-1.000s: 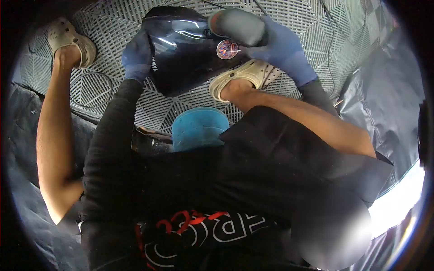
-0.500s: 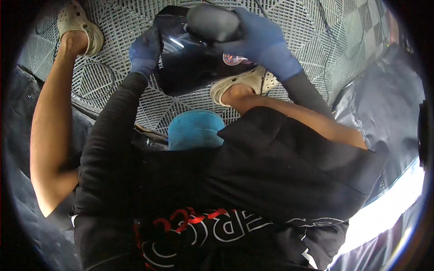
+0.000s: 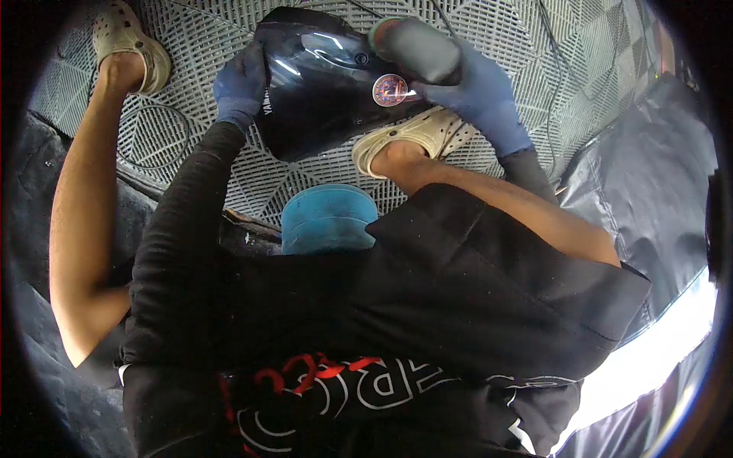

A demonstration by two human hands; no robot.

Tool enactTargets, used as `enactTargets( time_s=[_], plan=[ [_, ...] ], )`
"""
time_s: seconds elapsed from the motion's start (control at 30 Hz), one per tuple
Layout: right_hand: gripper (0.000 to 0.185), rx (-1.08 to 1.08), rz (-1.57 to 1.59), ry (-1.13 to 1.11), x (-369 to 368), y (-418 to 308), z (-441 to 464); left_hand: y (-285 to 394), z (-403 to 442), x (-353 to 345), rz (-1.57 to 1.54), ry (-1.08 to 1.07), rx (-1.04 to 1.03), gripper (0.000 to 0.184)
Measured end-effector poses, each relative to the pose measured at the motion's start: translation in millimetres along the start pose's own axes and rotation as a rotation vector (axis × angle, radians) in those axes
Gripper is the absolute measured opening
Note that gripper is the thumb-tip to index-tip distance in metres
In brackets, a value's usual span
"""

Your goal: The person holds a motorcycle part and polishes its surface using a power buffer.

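A glossy black motorcycle body panel (image 3: 321,103) lies over the floor mat between my feet, with white lettering at its left edge and a round sticker (image 3: 390,90) on its right part. My left hand (image 3: 243,82), in a blue glove, is closed around the panel's left edge. In my gloved right hand (image 3: 489,95) is a polisher (image 3: 420,49) with a dark rounded body and a green-edged pad. It sits over the panel's upper right edge. Whether the pad touches the surface I cannot tell. The polisher's body hides part of my right fingers.
Grey grid floor tiles (image 3: 489,23) spread under the panel. A blue plastic stool or tub (image 3: 328,217) stands in front of my body. My clog-shod feet flank the panel, the right clog (image 3: 427,137) close by its edge. Cables (image 3: 553,69) run over the floor at right.
My right hand and the polisher have moved to the right across the panel, uncovering its upper middle and the sticker. My left hand stays at the left edge.
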State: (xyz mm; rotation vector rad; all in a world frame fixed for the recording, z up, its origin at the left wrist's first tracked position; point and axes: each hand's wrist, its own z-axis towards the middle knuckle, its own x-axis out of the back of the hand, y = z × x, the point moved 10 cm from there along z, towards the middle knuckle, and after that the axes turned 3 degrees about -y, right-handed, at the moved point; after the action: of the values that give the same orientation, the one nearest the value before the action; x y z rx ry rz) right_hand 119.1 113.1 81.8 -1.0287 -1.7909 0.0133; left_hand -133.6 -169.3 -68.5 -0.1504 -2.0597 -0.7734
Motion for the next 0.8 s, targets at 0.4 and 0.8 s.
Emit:
enactTargets(
  time_s=[0.4,0.8],
  plan=[
    [0.078,0.139,-0.009,-0.093,-16.1,-90.6,39.8,9.1,-2.3,-5.2,0.121,-0.034,-0.111,0.046],
    [0.079,-0.389,0.266,-0.106,-9.6,85.7,-56.9,11.0,-7.7,9.1,0.065,-0.039,0.084,0.061]
  ],
)
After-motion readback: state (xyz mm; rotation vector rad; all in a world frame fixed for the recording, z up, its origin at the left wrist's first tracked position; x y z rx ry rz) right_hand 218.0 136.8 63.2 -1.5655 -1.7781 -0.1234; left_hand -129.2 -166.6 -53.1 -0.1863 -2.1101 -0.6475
